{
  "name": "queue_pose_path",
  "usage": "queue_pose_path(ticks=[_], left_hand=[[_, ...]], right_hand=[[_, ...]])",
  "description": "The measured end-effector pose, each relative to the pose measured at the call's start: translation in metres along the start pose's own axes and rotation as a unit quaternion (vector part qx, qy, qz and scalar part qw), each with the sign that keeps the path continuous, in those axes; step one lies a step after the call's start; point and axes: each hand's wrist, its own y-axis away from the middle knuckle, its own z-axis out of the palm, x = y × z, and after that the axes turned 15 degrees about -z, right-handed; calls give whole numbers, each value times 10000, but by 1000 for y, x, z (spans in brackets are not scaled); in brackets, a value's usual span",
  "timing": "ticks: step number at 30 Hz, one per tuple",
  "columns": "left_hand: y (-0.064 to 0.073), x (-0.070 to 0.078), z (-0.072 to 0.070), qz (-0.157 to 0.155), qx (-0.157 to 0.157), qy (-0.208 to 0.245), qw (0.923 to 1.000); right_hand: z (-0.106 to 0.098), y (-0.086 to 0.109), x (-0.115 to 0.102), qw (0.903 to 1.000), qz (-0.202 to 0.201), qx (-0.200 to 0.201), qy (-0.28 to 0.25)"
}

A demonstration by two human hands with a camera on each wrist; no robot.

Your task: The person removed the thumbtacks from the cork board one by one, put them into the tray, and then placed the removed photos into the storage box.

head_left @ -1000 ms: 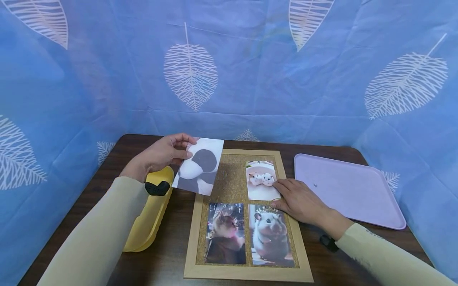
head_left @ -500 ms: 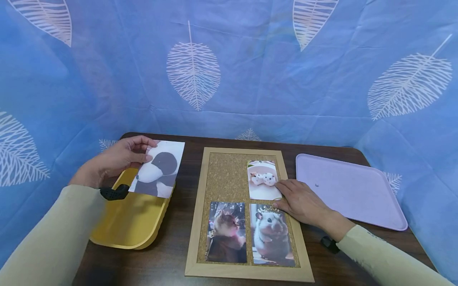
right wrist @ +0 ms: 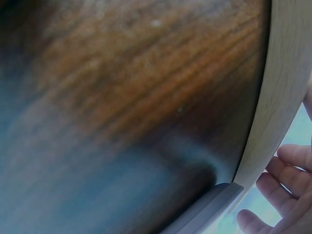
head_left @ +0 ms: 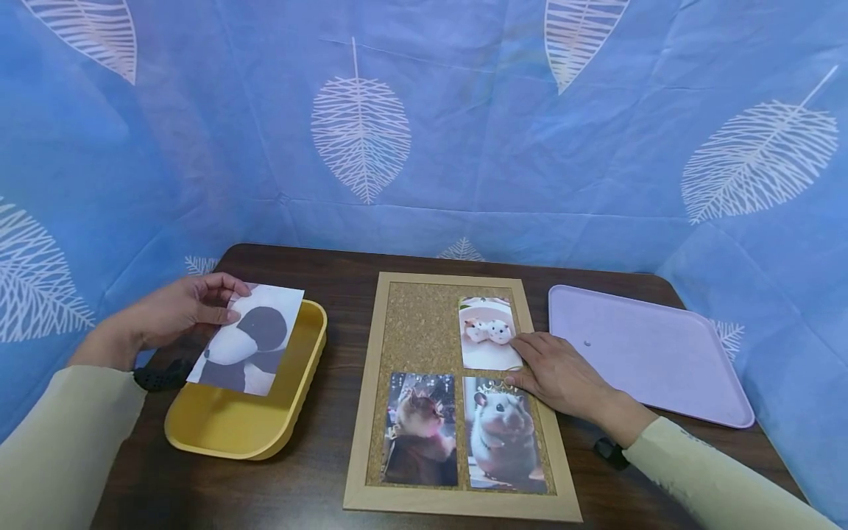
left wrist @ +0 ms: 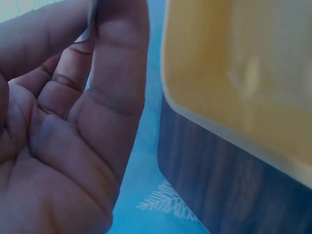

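My left hand (head_left: pixel 175 313) pinches a photo print (head_left: pixel 255 350) by its upper left edge, between thumb and fingers. Grey and white plush-like shapes show on the print. It hangs over the yellow tray (head_left: pixel 221 430), hiding part of the inside. In the left wrist view, the tray's rim (left wrist: pixel 209 124) is beside the hand. My right hand (head_left: pixel 559 375) rests on the right side of the wood-framed cork board (head_left: pixel 420 324), its fingertips at the edge of a photo of two small white animals (head_left: pixel 489 335). The right wrist view shows its fingers (right wrist: pixel 287 192) loosely extended.
Two more photos lie on the cork board's lower half: a brown animal (head_left: pixel 420 434) and a white hamster with a crown (head_left: pixel 506 442). A lilac tray (head_left: pixel 649 353) is on the table (head_left: pixel 318 471) to the right. A blue leaf-patterned cloth (head_left: pixel 464 147) surrounds the table.
My left hand has carried the pinched print leftward from the cork board's upper left to over the yellow tray, lowering slightly. My right hand has stayed at the board.
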Motion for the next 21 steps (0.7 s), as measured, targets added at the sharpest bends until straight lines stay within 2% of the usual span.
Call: queue_pose_path(ticks=[6,14,21], left_hand=[[4,-10,6,-174,-315,76,9993],[-1,-9,19,-365,-697,-67,9969],[-7,-9,30,-353,-629,-253,9971]], right_hand=[[1,0,0,10000,-16,-3,18],[1,-1,1,10000,-23,33,27],[2,-1,1,10000,-31,46,26]])
